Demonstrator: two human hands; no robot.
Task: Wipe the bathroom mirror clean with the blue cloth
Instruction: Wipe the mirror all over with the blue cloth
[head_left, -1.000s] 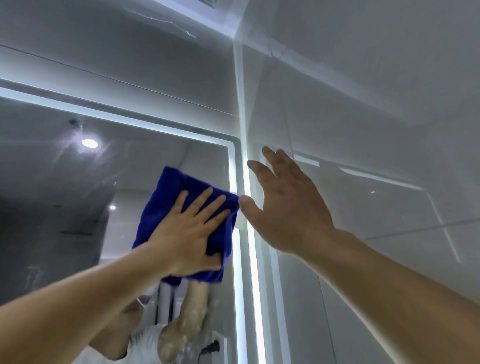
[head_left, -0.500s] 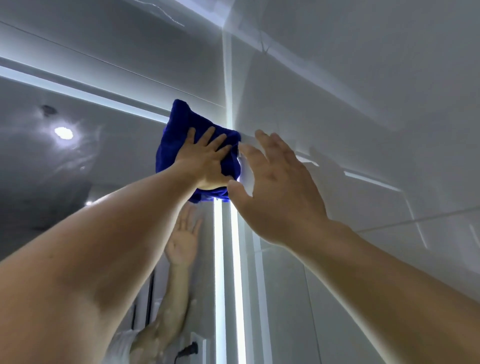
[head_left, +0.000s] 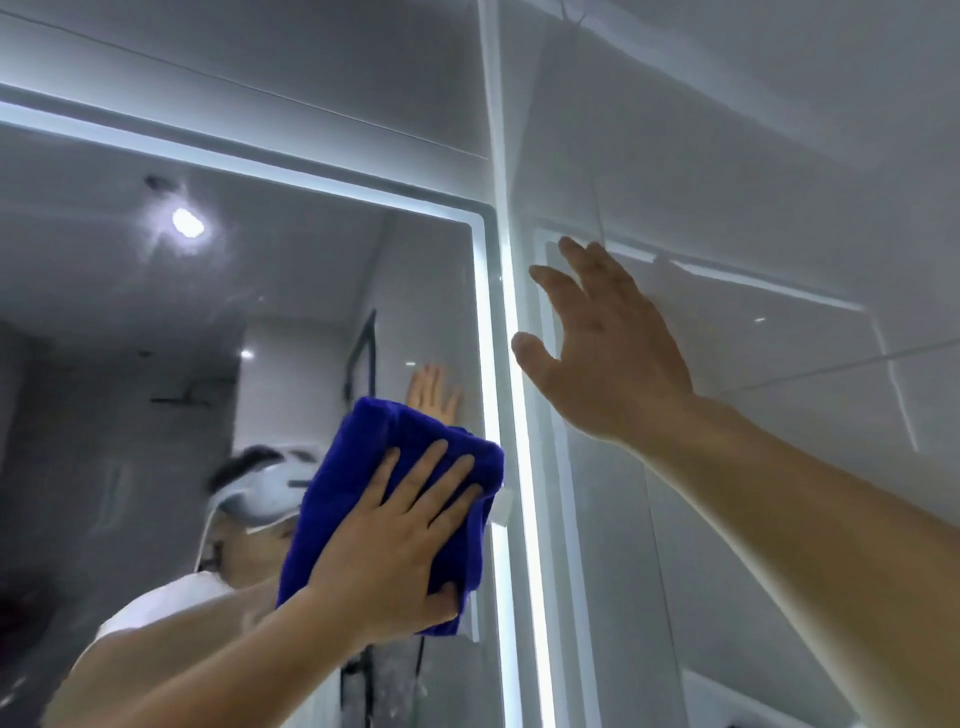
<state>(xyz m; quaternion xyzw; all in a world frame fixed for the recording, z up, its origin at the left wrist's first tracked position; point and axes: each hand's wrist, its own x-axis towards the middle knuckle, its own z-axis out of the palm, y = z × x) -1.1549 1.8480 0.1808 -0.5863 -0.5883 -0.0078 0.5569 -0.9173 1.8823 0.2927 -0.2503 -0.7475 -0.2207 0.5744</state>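
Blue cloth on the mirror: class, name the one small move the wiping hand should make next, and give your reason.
Probably slide the blue cloth leftward across the mirror. The left hand presses it flat beside the lit right edge strip, so the glass to the left appears unwiped. The right hand is spread open against the side wall.

Your one head camera sits close to the mirror (head_left: 260, 322) and looks up at its top right corner.

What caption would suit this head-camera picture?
Left hand presses a blue cloth against the lit mirror; right hand braces on the wall.
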